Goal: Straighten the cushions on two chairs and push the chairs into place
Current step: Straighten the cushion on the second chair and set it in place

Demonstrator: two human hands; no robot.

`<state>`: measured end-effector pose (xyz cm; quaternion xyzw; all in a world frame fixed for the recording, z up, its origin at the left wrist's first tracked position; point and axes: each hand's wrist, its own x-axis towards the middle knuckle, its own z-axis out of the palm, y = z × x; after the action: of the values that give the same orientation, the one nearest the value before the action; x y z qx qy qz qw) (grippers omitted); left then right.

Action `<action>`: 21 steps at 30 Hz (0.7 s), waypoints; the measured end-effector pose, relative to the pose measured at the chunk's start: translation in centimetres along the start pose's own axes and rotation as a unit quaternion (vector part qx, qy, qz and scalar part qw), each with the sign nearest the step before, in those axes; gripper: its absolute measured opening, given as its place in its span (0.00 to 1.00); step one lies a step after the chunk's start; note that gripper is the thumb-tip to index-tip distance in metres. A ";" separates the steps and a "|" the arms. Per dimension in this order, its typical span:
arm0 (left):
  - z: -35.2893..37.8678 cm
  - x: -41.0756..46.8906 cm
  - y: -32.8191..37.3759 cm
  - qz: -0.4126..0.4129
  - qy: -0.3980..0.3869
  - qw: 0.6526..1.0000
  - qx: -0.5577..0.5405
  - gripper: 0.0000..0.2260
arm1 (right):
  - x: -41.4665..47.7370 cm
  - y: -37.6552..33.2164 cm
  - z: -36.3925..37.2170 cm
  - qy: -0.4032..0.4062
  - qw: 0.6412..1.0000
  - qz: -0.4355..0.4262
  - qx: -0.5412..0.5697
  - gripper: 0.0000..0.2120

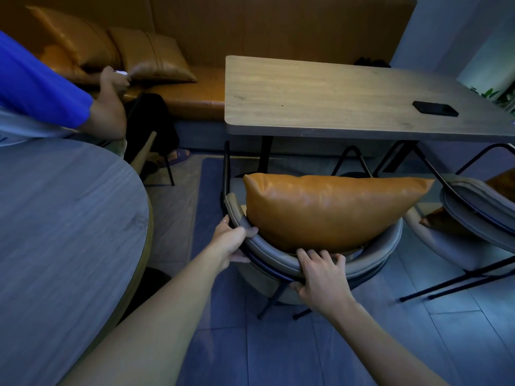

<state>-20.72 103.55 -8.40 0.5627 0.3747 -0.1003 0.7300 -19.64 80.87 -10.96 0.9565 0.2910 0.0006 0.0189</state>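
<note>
Both hands are closing on the curved backrest of the near chair (278, 259), left hand (232, 240) at its left end, right hand (320, 274) at centre, while the orange cushion (328, 210) is leaning upright against it, the rectangular desk (320, 101) lying directly beyond.

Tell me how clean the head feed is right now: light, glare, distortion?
Head view: dim, bluish cast; wide-angle bending of the table edge; soft sheen on the cushion; both hands, left and right, sharp on the chair back.
</note>
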 end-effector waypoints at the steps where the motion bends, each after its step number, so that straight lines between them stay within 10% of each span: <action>1: 0.1 0.0 0.0 0.003 -0.001 1.000 -0.003 0.34 | 0.1 0.1 0.1 0.003 1.000 0.001 -0.005 0.28; 21: 0.3 -0.5 0.0 0.000 0.014 1.000 -0.020 0.47 | 0.0 0.4 0.2 0.026 0.999 -0.012 0.042 0.20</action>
<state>-20.94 103.14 -8.01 0.5494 0.3868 -0.0844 0.7358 -19.38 80.52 -11.09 0.9526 0.3026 0.0129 -0.0288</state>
